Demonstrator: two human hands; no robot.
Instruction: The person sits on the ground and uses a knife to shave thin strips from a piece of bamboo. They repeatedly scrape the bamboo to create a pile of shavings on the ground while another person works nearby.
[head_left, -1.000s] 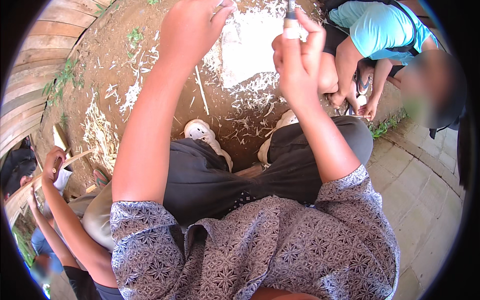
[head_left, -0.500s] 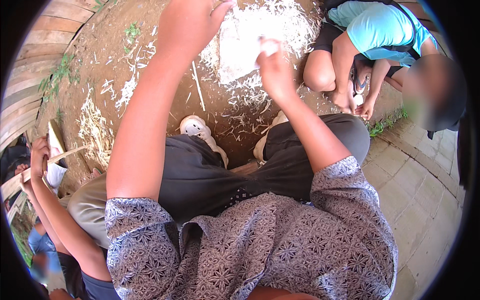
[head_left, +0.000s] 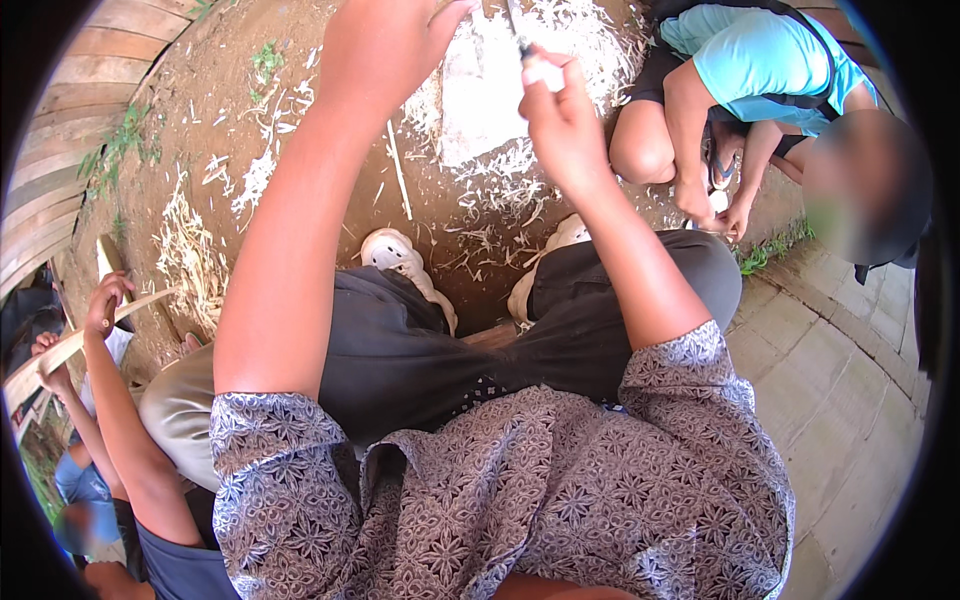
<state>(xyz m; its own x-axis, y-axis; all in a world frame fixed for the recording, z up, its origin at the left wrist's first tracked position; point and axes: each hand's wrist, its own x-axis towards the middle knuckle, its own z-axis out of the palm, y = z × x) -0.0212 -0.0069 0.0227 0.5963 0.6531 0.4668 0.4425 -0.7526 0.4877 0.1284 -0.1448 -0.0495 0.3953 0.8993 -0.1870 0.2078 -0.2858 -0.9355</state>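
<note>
My right hand [head_left: 562, 110] is closed round the pale handle of a knife [head_left: 515, 28], its dark collar and narrow blade pointing up toward the top edge. Left of it, my left hand [head_left: 385, 50] is cut off by that edge. Its thumb stretches toward the blade and the other fingers are mostly hidden, so what it grips cannot be made out. Beneath both hands lies a bright whitish sheet or board [head_left: 470, 125], washed out by light, with pale wood shavings [head_left: 590, 50] on and around it.
A person in a turquoise shirt [head_left: 745, 55] crouches at right, hands together on something small. At left another person's hands hold a long wooden strip [head_left: 75, 345]. More shavings [head_left: 190, 255] and a thin stick [head_left: 398, 172] lie on the dirt. Paving [head_left: 830, 400] is at lower right.
My right hand has turned and shifted slightly, and the knife blade now shows. My left hand has barely moved. At left, the other person's nearer hand has shifted along the wooden strip.
</note>
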